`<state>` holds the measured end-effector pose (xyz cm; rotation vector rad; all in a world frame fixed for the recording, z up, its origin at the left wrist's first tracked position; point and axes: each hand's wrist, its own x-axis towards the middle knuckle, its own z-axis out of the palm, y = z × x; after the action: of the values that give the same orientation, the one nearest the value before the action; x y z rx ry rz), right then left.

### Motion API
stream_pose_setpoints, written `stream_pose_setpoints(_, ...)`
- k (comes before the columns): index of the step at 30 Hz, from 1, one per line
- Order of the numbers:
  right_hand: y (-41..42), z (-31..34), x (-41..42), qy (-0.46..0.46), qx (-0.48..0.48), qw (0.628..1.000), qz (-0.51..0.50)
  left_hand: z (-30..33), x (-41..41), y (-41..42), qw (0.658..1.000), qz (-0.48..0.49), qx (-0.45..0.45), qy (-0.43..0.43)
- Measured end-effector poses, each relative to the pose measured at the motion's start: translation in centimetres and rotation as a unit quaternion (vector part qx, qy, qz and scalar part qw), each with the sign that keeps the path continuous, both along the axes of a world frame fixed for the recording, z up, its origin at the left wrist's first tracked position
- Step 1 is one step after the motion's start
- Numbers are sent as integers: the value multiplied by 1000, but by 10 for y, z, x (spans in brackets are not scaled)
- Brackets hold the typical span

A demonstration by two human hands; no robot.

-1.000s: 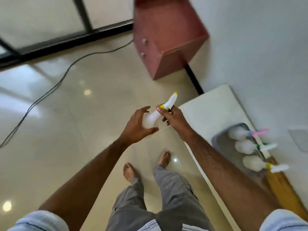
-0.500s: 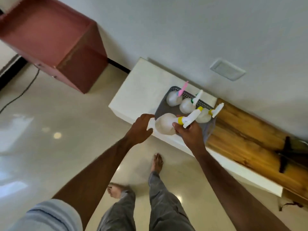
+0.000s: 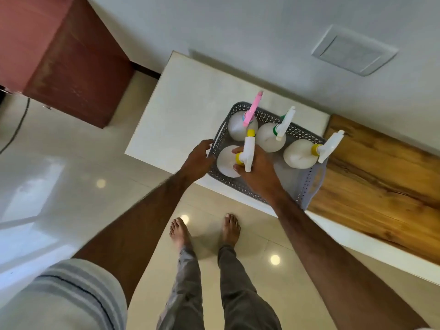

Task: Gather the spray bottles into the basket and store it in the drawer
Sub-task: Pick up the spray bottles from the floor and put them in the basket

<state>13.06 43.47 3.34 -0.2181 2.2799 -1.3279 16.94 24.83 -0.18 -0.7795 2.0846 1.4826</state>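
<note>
A grey perforated basket (image 3: 307, 186) sits on the white counter (image 3: 181, 108) near its front edge. Inside stand a white spray bottle with a pink head (image 3: 240, 125), one with a green collar (image 3: 269, 138) and one with a yellow collar (image 3: 300, 154). My right hand (image 3: 258, 169) grips the neck of another yellow-collared spray bottle (image 3: 226, 163), upright in the basket's near-left corner. My left hand (image 3: 198, 159) rests on the basket's left rim, fingers curled over the handle edge.
A red-brown drawer cabinet (image 3: 71, 67) stands on the floor to the left against the wall. A wooden board (image 3: 381, 182) covers the counter to the right of the basket. My bare feet (image 3: 204, 231) are on the glossy tiled floor below the counter.
I turned from the floor to face the counter. My right hand carried the yellow-collared bottle over and down into the basket; my left hand left the bottle and went to the basket's rim.
</note>
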Motion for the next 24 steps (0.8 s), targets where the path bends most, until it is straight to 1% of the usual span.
stream_pose_setpoints(2, 1, -11, -13, 12, 11, 997, 79, -6, -2, -4, 996, 62, 65, 1)
stream_pose_setpoints(3, 1, -15, -20, 22, 21, 993, 112, -9, -3, -7, 994, 77, 76, 8)
stream_pose_setpoints(6, 1, -17, -33, 57, 58, 982, 173, -11, -4, -11, 990, 87, 110, 23)
stream_pose_setpoints(9, -4, -18, -44, 56, 70, 966, 243, -7, -4, -15, 986, 95, 134, 18)
stream_pose_setpoints(12, -10, -23, -63, 17, 69, 943, 324, -5, -4, -23, 983, 93, 160, 21)
stream_pose_setpoints(15, -17, -27, -83, -48, 42, 930, 363, -9, -6, -30, 984, 79, 161, 24)
stream_pose_setpoints(17, -16, -29, -87, -94, 38, 926, 365, -10, -7, -30, 985, 75, 156, 24)
stream_pose_setpoints(19, -14, -35, -82, -129, 4, 933, 336, -11, -9, -30, 987, 70, 146, 24)
stream_pose_setpoints(20, -13, -38, -76, -121, -13, 942, 312, -10, -10, -29, 987, 67, 141, 25)
stream_pose_setpoints(21, -12, -42, -69, -95, -29, 955, 279, -11, -10, -28, 988, 64, 137, 25)
stream_pose_setpoints(24, -14, -50, -44, -23, -41, 991, 121, -10, -11, -28, 990, 58, 127, 23)
